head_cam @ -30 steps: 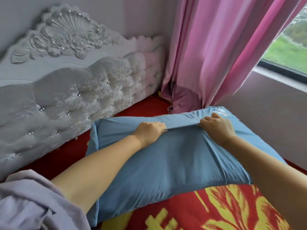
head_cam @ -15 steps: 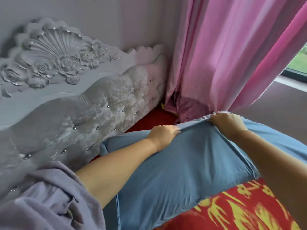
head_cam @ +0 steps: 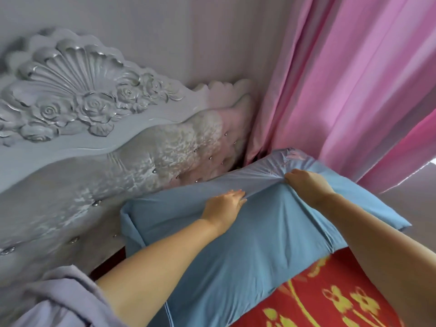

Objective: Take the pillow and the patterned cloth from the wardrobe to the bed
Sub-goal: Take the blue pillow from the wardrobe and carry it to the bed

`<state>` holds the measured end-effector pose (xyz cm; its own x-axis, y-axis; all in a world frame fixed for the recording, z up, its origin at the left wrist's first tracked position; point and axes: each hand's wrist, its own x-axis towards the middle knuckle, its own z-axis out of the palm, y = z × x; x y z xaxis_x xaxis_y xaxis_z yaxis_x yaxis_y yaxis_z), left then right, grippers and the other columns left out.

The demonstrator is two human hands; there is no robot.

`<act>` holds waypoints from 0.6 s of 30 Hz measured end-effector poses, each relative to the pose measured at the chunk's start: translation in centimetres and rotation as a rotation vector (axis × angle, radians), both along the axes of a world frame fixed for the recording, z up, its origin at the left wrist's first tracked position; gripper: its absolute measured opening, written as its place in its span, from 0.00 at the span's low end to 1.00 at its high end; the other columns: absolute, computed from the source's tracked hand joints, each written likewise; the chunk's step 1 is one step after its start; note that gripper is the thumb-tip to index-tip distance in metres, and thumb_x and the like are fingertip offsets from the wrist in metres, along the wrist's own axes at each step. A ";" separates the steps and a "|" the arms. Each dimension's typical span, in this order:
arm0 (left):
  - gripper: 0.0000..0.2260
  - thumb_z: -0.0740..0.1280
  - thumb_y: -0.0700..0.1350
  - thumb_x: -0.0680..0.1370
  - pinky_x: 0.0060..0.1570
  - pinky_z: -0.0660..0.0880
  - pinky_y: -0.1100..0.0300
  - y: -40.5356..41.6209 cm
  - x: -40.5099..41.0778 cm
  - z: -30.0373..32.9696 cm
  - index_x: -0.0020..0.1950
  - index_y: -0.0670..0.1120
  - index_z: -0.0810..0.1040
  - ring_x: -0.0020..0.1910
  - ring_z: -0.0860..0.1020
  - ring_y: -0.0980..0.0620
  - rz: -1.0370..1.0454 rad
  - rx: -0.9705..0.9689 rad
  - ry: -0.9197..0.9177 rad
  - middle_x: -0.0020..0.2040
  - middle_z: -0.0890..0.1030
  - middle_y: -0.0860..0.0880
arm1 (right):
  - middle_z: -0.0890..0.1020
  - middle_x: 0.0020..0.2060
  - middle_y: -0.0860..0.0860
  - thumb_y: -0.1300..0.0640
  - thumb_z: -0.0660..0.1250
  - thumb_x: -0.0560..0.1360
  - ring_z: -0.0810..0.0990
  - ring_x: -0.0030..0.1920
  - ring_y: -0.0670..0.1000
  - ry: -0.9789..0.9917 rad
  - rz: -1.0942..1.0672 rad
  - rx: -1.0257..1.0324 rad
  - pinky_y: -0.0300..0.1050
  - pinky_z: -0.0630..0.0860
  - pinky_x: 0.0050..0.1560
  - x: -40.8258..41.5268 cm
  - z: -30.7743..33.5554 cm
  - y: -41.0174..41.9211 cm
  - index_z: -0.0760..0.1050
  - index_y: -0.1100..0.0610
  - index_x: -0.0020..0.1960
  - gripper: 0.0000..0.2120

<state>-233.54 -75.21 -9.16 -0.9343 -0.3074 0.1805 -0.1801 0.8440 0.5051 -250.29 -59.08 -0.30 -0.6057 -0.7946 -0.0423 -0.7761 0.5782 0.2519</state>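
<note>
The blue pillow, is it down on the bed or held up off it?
Down: the blue pillow lies on the red flowered bedspread by the grey headboard; the right hand grips its cover.

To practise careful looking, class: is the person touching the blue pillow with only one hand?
No, the left hand rests on the pillow while the right hand grips its bunched cover.

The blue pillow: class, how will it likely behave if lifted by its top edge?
Probably floppy: fabric on the pillow bunches where the right hand pinches it. Likely light for its size: it looks puffy and soft.
</note>
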 end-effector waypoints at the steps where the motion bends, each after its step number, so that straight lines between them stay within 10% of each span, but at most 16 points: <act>1: 0.16 0.57 0.49 0.82 0.57 0.74 0.52 -0.1 -0.8 -0.5 0.68 0.46 0.72 0.64 0.75 0.44 0.031 0.001 0.003 0.67 0.77 0.46 | 0.80 0.49 0.56 0.61 0.58 0.79 0.81 0.49 0.60 0.008 0.035 0.024 0.53 0.78 0.44 -1.3 -0.4 -0.7 0.74 0.57 0.52 0.07; 12: 0.15 0.56 0.53 0.82 0.38 0.75 0.55 -2.2 -13.5 -10.7 0.61 0.48 0.76 0.46 0.82 0.42 0.368 -0.100 -0.110 0.53 0.84 0.47 | 0.80 0.53 0.56 0.59 0.59 0.79 0.80 0.53 0.58 -0.056 0.320 0.104 0.51 0.77 0.48 -18.5 -11.7 -8.0 0.74 0.56 0.56 0.08; 18: 0.09 0.75 0.47 0.68 0.36 0.82 0.61 -3.9 -18.0 -16.9 0.46 0.46 0.86 0.40 0.86 0.51 0.265 -0.425 0.042 0.46 0.88 0.50 | 0.79 0.51 0.60 0.62 0.60 0.77 0.80 0.49 0.63 -0.122 0.337 0.015 0.52 0.76 0.44 -23.2 -19.6 -9.8 0.73 0.59 0.56 0.08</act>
<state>-251.59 -79.09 -26.11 -0.8234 -0.4240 0.3770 -0.4027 0.9048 0.1383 -273.52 -68.84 -19.90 -0.2990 -0.9477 -0.1118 -0.9476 0.2811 0.1521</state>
